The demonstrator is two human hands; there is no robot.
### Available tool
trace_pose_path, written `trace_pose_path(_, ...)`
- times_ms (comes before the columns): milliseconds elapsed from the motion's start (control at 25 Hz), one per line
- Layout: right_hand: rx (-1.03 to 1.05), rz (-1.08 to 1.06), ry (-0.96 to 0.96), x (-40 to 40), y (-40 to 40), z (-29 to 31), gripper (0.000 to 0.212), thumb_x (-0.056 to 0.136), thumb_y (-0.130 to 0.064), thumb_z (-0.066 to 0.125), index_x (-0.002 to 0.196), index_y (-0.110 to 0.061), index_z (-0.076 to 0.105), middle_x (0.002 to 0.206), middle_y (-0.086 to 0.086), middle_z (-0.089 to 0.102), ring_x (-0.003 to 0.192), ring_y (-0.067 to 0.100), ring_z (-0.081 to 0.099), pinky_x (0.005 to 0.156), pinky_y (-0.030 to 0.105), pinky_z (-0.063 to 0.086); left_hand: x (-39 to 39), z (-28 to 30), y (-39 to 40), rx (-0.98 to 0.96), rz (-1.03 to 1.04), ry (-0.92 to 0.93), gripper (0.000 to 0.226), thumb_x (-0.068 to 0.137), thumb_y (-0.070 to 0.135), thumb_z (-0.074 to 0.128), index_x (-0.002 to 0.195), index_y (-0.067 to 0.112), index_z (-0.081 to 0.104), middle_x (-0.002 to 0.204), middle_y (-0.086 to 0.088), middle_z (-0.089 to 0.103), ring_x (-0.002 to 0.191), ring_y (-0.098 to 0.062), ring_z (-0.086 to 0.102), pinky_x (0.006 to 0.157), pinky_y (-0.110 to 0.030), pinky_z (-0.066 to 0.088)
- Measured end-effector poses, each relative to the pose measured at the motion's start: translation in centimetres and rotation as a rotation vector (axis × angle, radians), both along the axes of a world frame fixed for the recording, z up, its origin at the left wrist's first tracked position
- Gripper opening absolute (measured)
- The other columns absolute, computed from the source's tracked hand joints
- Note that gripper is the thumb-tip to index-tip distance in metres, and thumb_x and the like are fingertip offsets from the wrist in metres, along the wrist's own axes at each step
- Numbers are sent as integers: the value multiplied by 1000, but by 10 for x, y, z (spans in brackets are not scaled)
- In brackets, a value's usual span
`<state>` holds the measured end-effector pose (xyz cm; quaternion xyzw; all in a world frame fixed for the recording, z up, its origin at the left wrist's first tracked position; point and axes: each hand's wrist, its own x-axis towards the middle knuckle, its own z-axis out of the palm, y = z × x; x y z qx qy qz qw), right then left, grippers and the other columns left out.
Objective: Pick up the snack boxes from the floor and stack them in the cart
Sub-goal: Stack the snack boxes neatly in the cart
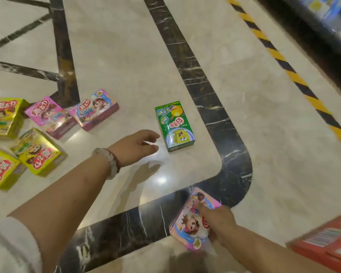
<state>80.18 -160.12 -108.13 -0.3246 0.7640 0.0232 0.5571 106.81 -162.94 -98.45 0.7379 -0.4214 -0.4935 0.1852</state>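
1. The left hand [135, 146] is stretched forward just above the floor [126, 56], with the fingers relaxed and spread a little; it holds nothing. The green snack box [174, 126] lies flat on the floor just beyond its fingertips, not yet touched.
2. The right hand [218, 219] grips a pink snack box [191, 219] near the body, with the fingers curled over its top face. I cannot tell whether this box still rests on the floor or is lifted.
3. To the far left of the left hand lie more boxes: two pink boxes [95, 109] and three yellow boxes [39, 152], some leaning on each other.
4. At the right of the right hand an orange-red edge [323, 239] shows; it may be the cart, but I cannot be sure.
5. Risk: the floor looks polished, so a push from the side could make the green box slide away instead of coming into the hand.
6. Risk: the green box is wide for one hand. If the hand takes it only by a corner, it may tilt and fall.
7. Risk: the pink box is held mostly from above. While the body leans toward the green box, this grip may loosen and the box may drop.
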Motion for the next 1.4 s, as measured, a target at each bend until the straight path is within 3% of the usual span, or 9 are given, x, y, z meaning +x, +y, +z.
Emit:
trace_pose_path(80, -45, 147, 117, 4, -7, 0, 66, 75, -44, 76, 120, -3, 48, 111, 12, 64, 81, 20, 60, 52, 20, 45, 1, -8, 0, 21, 15, 23, 27, 91, 21, 57, 115, 31, 49, 119, 7, 53, 109, -12, 52, 93, -22, 36)
trace_pose_path(240, -118, 365, 212, 8, -1, 5, 59, 77, -41, 75, 116, -15, 40, 110, 3, 59, 90, 17, 63, 72, 24, 53, -1, -21, 6, 30, -5, 35, 27, 91, 21, 58, 115, 29, 49, 120, 6, 53, 110, -14, 52, 92, -23, 37)
trace_pose_path(320, -99, 390, 167, 9, -3, 6, 58, 76, -38, 77, 111, -18, 36, 105, 0, 59, 83, 12, 63, 61, 17, 50, 3, -34, -1, 45, 68, 55, 26, 90, 19, 58, 113, 28, 50, 118, 3, 55, 105, -15, 54, 91, -25, 40)
trace_pose_path(440, -112, 361, 120, 0, -14, 6, 57, 75, -33, 79, 108, -18, 35, 101, -1, 60, 73, 4, 58, 52, 11, 40, -3, -49, -23, 99, 306, 117, 39, 89, 20, 58, 127, 17, 47, 110, -3, 58, 92, -18, 55, 77, -27, 45)
trace_pose_path(600, -135, 268, 154, -12, -27, 8, 59, 72, -29, 82, 114, -11, 45, 107, 9, 60, 80, 15, 55, 78, 25, 46, -24, -65, -64, 186, 642, 242, 63, 90, 23, 60, 141, 4, 29, 132, -18, 48, 106, -32, 55, 69, -26, 46)
trace_pose_path(880, -164, 72, 158, -38, -52, 8, 48, 71, -23, 81, 104, -10, 48, 103, 9, 57, 83, 19, 53, 82, 31, 47, -49, -100, -118, 196, 714, -61, 76, 67, 52, 76, 119, 8, 41, 117, -11, 51, 114, -32, 53, 90, -38, 44)
trace_pose_path(1080, -237, 32, 71, -39, -59, 18, 50, 70, -20, 83, 105, -10, 48, 99, 12, 59, 77, 20, 57, 71, 28, 48, -31, -139, -107, 214, 768, 178, 102, 8, 56, 82, 97, 14, 57, 96, -10, 70, 81, -30, 69, 77, -45, 57)
trace_pose_path(1200, -342, 8, -93, -27, -71, 38, 40, 74, -24, 80, 106, -15, 57, 93, 5, 68, 74, 15, 64, 56, 20, 45, -22, -127, -81, 174, 811, 347, 97, 27, 34, 95, 104, 5, 43, 93, -15, 66, 79, -32, 68, 75, -47, 57)
trace_pose_path(1400, -411, 4, -428, 29, -105, 106, 24, 85, -27, 67, 107, -21, 59, 90, 4, 75, 77, 22, 74, 69, 37, 60, 8, -45, -53, 17, 807, 589, 99, 36, 18, 93, 121, -3, 47, 101, -24, 68, 75, -32, 71, 59, -39, 58)
